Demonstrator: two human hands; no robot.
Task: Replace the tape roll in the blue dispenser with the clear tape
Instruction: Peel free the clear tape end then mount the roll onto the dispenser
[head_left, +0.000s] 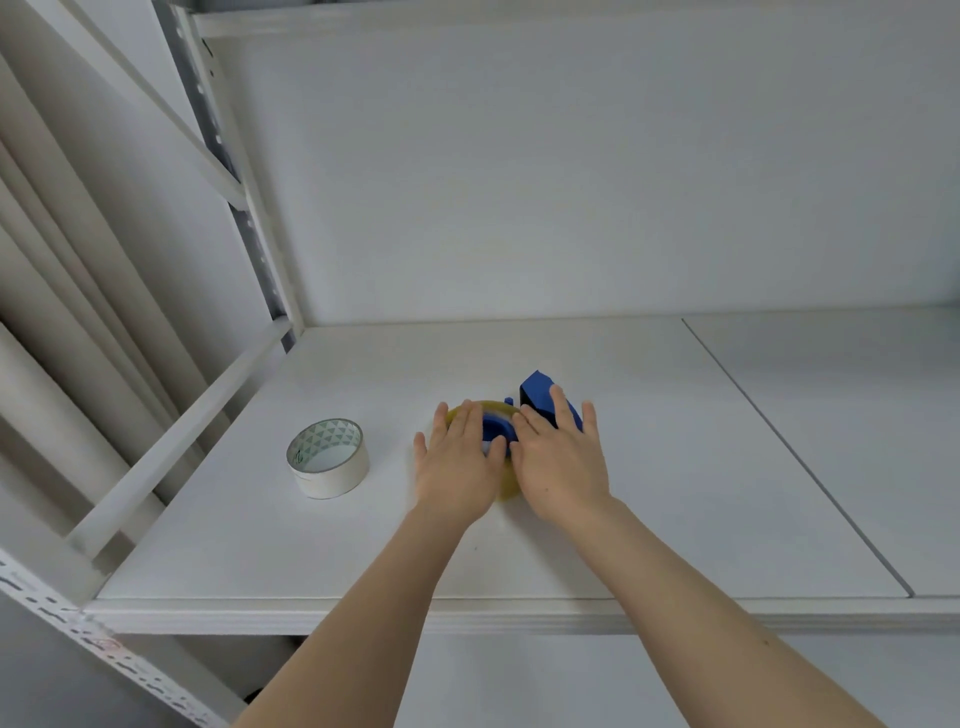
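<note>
Hands flat – left hand (457, 462), right hand (558, 460) – on dispenser (540, 395).

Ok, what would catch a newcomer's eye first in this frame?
Two bare hands, left hand and right hand, laid flat over a blue dispenser with a yellowish tape roll, mid-shelf. To their left a white tape roll lies flat, apart, on the white shelf.

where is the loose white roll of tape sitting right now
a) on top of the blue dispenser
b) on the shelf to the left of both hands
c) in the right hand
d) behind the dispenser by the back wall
b: the white tape roll lies flat on the shelf, left of the left hand and untouched, while both hands are on the blue dispenser.
</note>
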